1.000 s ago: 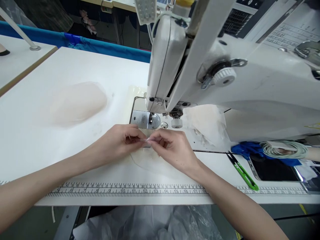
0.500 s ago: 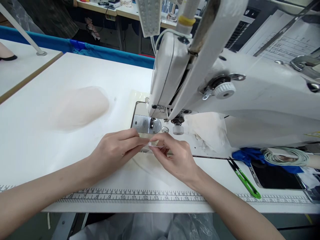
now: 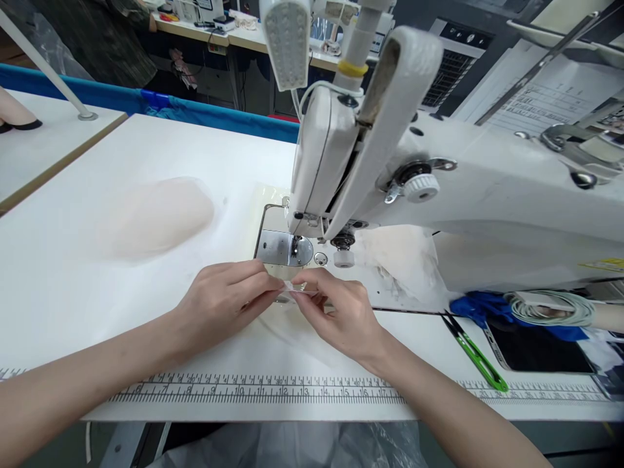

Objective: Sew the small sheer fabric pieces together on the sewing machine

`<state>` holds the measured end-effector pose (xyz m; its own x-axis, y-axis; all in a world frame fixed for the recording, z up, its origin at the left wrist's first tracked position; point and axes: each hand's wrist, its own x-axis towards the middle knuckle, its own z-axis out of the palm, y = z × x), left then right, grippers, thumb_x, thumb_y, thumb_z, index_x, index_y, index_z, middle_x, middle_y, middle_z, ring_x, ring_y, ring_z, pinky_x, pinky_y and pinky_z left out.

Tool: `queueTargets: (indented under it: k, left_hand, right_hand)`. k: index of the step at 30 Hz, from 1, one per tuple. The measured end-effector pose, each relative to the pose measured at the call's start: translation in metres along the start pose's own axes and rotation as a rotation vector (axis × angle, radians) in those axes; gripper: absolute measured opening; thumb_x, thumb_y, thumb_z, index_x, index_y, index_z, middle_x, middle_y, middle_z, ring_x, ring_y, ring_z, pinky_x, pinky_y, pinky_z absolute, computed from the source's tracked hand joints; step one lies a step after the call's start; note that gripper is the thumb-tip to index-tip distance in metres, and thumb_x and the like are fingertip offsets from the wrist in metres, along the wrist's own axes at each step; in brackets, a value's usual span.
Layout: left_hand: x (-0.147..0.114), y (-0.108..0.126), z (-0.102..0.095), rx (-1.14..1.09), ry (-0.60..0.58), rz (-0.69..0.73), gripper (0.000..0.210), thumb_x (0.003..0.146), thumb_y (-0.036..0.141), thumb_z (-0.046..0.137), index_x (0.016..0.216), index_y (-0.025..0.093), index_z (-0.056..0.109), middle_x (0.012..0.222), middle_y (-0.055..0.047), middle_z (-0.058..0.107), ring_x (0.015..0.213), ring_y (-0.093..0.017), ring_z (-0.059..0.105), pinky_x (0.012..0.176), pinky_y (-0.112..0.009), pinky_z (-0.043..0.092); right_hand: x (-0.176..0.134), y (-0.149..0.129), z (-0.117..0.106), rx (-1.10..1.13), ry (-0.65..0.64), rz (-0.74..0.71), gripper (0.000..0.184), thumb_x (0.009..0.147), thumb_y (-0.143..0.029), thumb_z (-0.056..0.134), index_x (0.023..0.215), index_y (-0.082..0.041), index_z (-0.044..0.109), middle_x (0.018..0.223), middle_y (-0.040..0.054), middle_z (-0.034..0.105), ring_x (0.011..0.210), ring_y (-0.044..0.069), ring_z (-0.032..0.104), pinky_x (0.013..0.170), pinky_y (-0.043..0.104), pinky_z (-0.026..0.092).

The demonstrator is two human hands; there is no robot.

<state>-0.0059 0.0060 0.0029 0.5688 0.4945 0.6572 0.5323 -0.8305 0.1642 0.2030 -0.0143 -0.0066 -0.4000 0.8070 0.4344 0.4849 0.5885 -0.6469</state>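
Between my fingertips is a small, thin, whitish see-through strip, in front of the needle plate. My left hand pinches its left end, fingers pressed together. My right hand pinches the other end between thumb and forefinger. Just beyond them lies the metal needle plate, under the head of a white sewing machine. A pale beige fabric piece rests on the table to the left. More sheer pale fabric lies under the machine's arm. What exactly the strip is, I cannot make out.
Green thread snips lie at right, beside a dark phone, a blue cloth and a coiled pale cord. A ruler tape runs along the table's front edge. Another person is at the back left.
The view has shifted slightly, so the machine sits a little lower and to the left. Both hands stay together at the strip, with more of it showing between the fingertips.
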Motion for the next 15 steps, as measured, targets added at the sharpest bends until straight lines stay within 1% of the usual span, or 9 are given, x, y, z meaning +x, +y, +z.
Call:
queueTargets:
  k: [4, 6, 8, 11, 15]
  left_hand:
    - [-0.0005, -0.0003, -0.0001, -0.004, 0.0, -0.014, 0.009, 0.092, 0.012, 0.056, 0.088, 0.019, 0.06, 0.064, 0.005, 0.06, 0.052, -0.006, 0.052, 0.048, -0.018, 0.042]
    - [-0.001, -0.0002, 0.0, -0.005, -0.003, -0.019, 0.009, 0.093, 0.013, 0.055, 0.089, 0.019, 0.06, 0.065, 0.005, 0.061, 0.053, -0.007, 0.053, 0.049, -0.018, 0.043]
    - [-0.0018, 0.0, 0.0002, -0.002, -0.002, -0.017, 0.007, 0.093, 0.013, 0.056, 0.094, 0.018, 0.061, 0.066, 0.004, 0.06, 0.054, -0.007, 0.053, 0.049, -0.019, 0.043]
    - [-0.0028, -0.0001, 0.0009, 0.018, -0.004, 0.002, 0.012, 0.094, 0.013, 0.056, 0.103, 0.016, 0.062, 0.066, 0.004, 0.058, 0.054, -0.007, 0.052, 0.05, -0.019, 0.044]
    - [-0.0036, -0.0007, 0.0017, 0.019, -0.003, 0.017, 0.01, 0.094, 0.013, 0.056, 0.1, 0.015, 0.063, 0.068, 0.003, 0.058, 0.056, -0.007, 0.054, 0.052, -0.018, 0.044]
  right_hand:
    - [0.0006, 0.0001, -0.0006, -0.055, 0.005, -0.099, 0.012, 0.094, -0.014, 0.049, 0.101, -0.021, 0.056, 0.071, -0.0038, 0.065, 0.053, 0.007, 0.057, 0.05, 0.018, 0.046]
    - [0.0013, -0.0007, -0.0017, -0.101, 0.004, -0.168, 0.014, 0.094, -0.012, 0.047, 0.099, -0.021, 0.057, 0.069, -0.0044, 0.065, 0.051, 0.008, 0.056, 0.048, 0.02, 0.044]
    - [0.002, -0.0017, -0.0029, -0.144, 0.006, -0.229, 0.017, 0.093, -0.009, 0.046, 0.095, -0.022, 0.057, 0.064, -0.0054, 0.064, 0.049, 0.008, 0.055, 0.047, 0.021, 0.041]
    - [0.0033, -0.0024, -0.0033, -0.167, 0.025, -0.265, 0.018, 0.092, -0.006, 0.047, 0.091, -0.02, 0.057, 0.06, -0.0063, 0.062, 0.048, 0.007, 0.054, 0.047, 0.021, 0.04]
    - [0.0043, -0.0007, -0.0011, -0.159, 0.085, -0.296, 0.016, 0.091, -0.005, 0.05, 0.093, -0.019, 0.057, 0.061, -0.0065, 0.063, 0.048, 0.006, 0.054, 0.046, 0.019, 0.04]
